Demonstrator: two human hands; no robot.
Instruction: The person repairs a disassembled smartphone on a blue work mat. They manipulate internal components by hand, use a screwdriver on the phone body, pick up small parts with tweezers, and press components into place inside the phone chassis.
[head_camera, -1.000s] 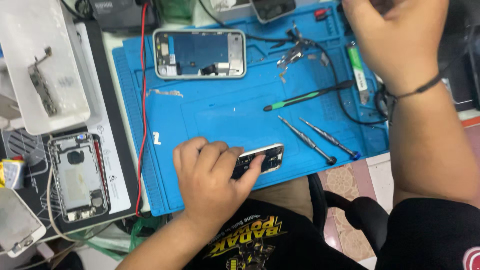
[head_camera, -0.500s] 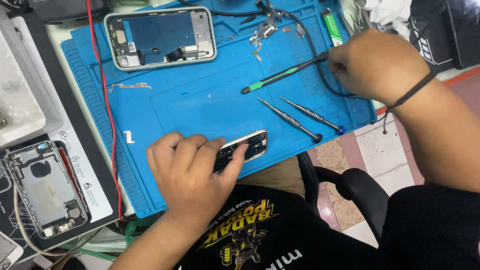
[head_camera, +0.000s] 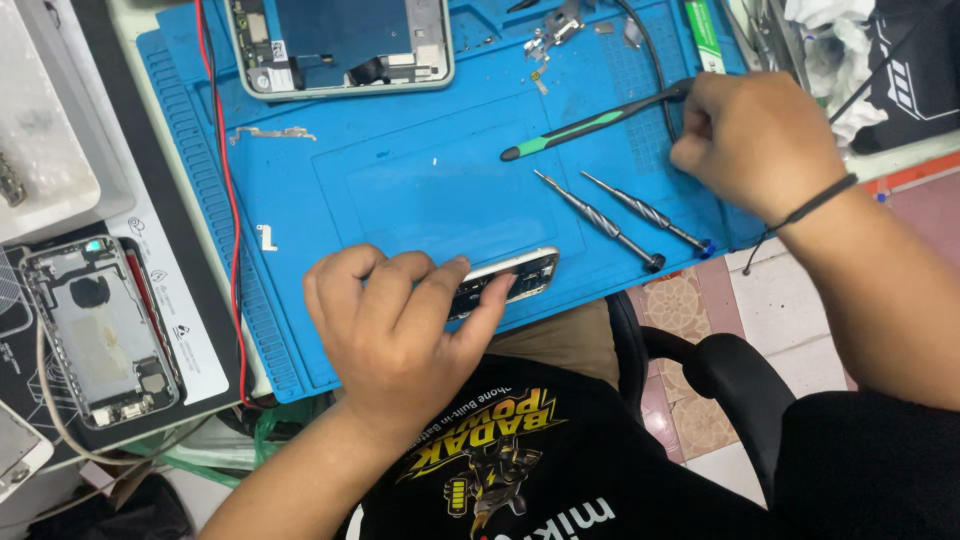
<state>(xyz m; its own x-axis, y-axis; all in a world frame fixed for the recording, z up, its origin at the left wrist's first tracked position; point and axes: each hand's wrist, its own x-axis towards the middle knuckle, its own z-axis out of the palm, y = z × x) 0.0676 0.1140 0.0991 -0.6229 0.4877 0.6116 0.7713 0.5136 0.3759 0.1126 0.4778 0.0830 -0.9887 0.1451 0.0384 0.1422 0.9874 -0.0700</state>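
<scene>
the small phone part (head_camera: 505, 280) sits at the near edge of the blue mat (head_camera: 420, 190), and my left hand (head_camera: 400, 325) is curled over it, fingers pressing down on its top so it stays pinned flat; it has not shifted over the last second. what changed is my right hand (head_camera: 755, 140): a second ago it was up at the far corner of the mat, half a second ago it came down onto the green and black pry tool (head_camera: 590, 125), and now its fingers are closed around the tool's far end, with a black cable (head_camera: 655, 75) running close by. the tool's tip points toward the middle of the mat, well apart from the part. so i judge the tool is only just picked up, not yet put to work. two thin screwdrivers (head_camera: 625, 218) lie untouched between my hands. farther out, an opened phone frame (head_camera: 340, 45) rests at the mat's far side, and a second phone shell (head_camera: 100, 335) lies off the mat to my left
</scene>
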